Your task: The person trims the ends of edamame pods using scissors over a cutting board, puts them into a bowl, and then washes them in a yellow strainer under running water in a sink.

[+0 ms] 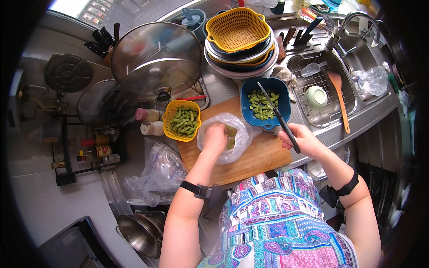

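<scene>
My left hand (215, 136) reaches into the mouth of a translucent plastic bag (243, 144) with green pods inside; its fingertips are hidden, so I cannot tell what it holds. The bag stands on a wooden cutting board (264, 152). In my right hand (300, 139) is a pair of black-handled kitchen scissors (285, 124), its blades pointing up over a blue plastic basket (247, 112). Green pod trimmings (262, 106) lie in that basket. To the left of the bag, a yellow plastic basket (165, 129) holds green soybean pods (184, 123).
Two shaker jars (151, 128) and a crumpled plastic bag (161, 171) lie left of the board. Behind are large glass pot lids (156, 53) and stacked basins and baskets (238, 30). At right, the sink rack (326, 117) holds a bowl (316, 97) and a wooden spatula (340, 97); knives (308, 33) stand behind.
</scene>
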### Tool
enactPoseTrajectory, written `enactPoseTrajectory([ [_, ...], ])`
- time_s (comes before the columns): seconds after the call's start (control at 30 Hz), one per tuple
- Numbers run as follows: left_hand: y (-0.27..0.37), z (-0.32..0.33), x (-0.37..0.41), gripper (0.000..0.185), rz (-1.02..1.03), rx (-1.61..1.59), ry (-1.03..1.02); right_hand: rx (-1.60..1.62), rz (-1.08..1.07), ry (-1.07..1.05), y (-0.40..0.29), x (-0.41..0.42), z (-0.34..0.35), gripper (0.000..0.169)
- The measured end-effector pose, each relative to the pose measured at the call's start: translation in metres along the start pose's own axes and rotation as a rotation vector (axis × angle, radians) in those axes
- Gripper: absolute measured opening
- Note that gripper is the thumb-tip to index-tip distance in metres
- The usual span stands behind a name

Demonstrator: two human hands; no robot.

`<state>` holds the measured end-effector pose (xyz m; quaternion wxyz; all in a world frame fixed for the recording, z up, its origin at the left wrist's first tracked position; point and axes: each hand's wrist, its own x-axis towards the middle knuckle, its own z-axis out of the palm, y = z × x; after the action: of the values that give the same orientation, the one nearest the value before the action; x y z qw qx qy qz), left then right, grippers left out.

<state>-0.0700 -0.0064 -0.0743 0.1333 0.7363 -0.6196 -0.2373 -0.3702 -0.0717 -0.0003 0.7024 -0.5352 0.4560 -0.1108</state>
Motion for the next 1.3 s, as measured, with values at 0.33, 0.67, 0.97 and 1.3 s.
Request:
enactPoseTrajectory([
  [0.33,0.011,-0.040,-0.015,0.016,-0.297,-0.674,-0.253,-0.026,0.041,0.022,0.009,-0.001,-0.003,0.039],
  [0.67,0.102,-0.077,0.007,0.021,-0.151,-1.218,-0.095,0.009,-0.015,0.079,0.004,-0.005,-0.004,0.039],
  [0.97,-0.005,-0.008,-0.006,0.028,0.087,-0.090,0.105,0.053,0.031,0.091,0.011,-0.003,-0.006,0.036],
  [1.3,-0.003,0.001,0.001,0.012,-0.020,-0.116,0.103,0.024,-0.005,0.065,0.002,-0.005,0.001,0.037],
])
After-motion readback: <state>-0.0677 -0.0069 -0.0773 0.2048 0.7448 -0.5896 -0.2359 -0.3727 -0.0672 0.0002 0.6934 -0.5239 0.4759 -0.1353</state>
